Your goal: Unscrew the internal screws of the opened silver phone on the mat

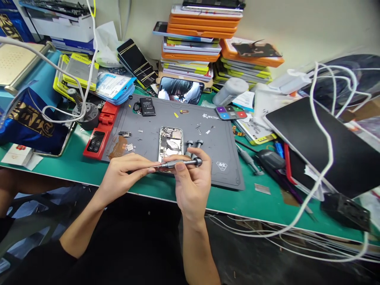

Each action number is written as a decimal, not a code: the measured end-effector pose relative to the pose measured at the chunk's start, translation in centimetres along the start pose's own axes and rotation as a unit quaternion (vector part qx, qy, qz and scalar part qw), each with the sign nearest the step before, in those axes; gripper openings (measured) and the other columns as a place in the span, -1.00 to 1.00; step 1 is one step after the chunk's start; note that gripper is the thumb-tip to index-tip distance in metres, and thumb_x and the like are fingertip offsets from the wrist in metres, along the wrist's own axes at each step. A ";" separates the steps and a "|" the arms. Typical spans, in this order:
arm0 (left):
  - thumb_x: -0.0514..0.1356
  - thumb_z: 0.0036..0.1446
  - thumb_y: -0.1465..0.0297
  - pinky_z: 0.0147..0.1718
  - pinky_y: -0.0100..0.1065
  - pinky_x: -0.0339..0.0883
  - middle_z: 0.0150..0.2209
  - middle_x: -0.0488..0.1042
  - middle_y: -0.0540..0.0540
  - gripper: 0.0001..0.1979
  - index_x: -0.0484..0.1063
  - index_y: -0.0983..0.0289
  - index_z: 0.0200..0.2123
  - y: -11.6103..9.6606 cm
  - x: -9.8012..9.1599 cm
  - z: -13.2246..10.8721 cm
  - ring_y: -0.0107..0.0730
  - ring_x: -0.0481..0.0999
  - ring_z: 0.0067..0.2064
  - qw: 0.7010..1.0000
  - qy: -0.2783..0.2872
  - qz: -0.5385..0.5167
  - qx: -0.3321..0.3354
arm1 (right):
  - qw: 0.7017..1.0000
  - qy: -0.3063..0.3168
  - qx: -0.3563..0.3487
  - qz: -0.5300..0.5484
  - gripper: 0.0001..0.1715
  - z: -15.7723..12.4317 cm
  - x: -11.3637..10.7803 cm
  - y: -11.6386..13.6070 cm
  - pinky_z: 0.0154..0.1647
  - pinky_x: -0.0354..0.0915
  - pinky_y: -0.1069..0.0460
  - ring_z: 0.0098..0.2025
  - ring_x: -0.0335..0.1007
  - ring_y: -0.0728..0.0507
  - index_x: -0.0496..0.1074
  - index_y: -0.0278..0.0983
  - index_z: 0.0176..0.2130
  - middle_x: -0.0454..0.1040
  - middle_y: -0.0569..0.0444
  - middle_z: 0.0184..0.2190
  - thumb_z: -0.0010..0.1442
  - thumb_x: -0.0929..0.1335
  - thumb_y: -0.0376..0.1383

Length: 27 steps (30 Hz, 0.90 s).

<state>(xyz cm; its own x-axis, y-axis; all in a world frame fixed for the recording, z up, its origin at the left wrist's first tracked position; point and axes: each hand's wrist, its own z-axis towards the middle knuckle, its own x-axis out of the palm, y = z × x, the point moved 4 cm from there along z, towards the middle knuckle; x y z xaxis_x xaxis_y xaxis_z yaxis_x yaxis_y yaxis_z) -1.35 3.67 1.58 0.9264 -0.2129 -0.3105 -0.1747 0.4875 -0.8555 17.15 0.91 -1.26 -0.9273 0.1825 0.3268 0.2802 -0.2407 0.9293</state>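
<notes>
A grey precision screwdriver [175,162] lies level across both hands near the table's front edge. My right hand [192,186] holds its handle, thumb on the barrel and fingers behind it near the dark end cap. At the thin tip, my left hand [127,172] is closed, thumb and fingers pinched around the bit end. Whether something small sits between those fingertips is hidden. Just beyond the screwdriver lies an opened phone [171,140] with its inner parts exposed, its lower end partly covered by my hands. Two more screwdrivers [198,145] stand or lie beside its right edge.
A grey work mat [219,150] carries a black phone battery [147,107] and small loose parts. Behind it a lit phone [181,90] leans before stacked orange boxes [202,29]. Left is a red device [96,142]; right, a white cable [326,146] crosses a black panel [323,138].
</notes>
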 end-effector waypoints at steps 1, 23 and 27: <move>0.41 0.35 0.49 -0.05 -0.38 0.60 -0.11 0.78 0.02 -0.72 0.74 0.06 0.05 0.0 0.0 0.0 -0.35 0.73 -0.11 1.000 -0.001 0.001 0.001 | 1.000 0.003 -0.002 0.004 -0.63 0.0 0.0 0.0 -0.01 0.67 -0.05 -0.03 0.74 -0.12 0.32 -0.07 0.17 0.75 0.12 -0.16 0.45 0.44 -0.24; 0.40 0.37 0.42 -0.18 -0.36 0.56 -0.17 0.75 0.07 -0.91 0.73 0.21 -0.10 -0.2 0.1 0.2 -0.33 0.71 -0.15 0.999 0.018 0.032 -0.004 | 0.999 0.025 0.003 0.022 -0.64 0.3 0.7 0.2 -0.18 0.69 -0.01 -0.17 0.76 -0.09 0.34 -0.09 0.10 0.77 0.15 -0.19 0.40 0.48 -0.26; 0.38 0.39 0.44 -0.11 -0.34 0.55 -0.15 0.75 0.07 -0.88 0.72 0.20 -0.05 -0.3 0.1 0.3 -0.33 0.71 -0.12 0.999 0.019 0.049 0.005 | 0.999 -0.004 -0.001 0.032 -0.64 0.3 0.4 0.2 -0.26 0.66 0.02 -0.19 0.74 -0.08 0.33 -0.09 0.11 0.76 0.15 -0.19 0.41 0.47 -0.21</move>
<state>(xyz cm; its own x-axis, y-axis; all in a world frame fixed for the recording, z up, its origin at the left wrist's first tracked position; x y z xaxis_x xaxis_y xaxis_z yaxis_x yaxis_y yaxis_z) -1.09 3.73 1.87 0.8922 -0.1955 -0.4072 -0.2596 0.5159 -0.8164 16.88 1.27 -0.92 -0.9056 0.1748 0.3866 0.3381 -0.2531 0.9064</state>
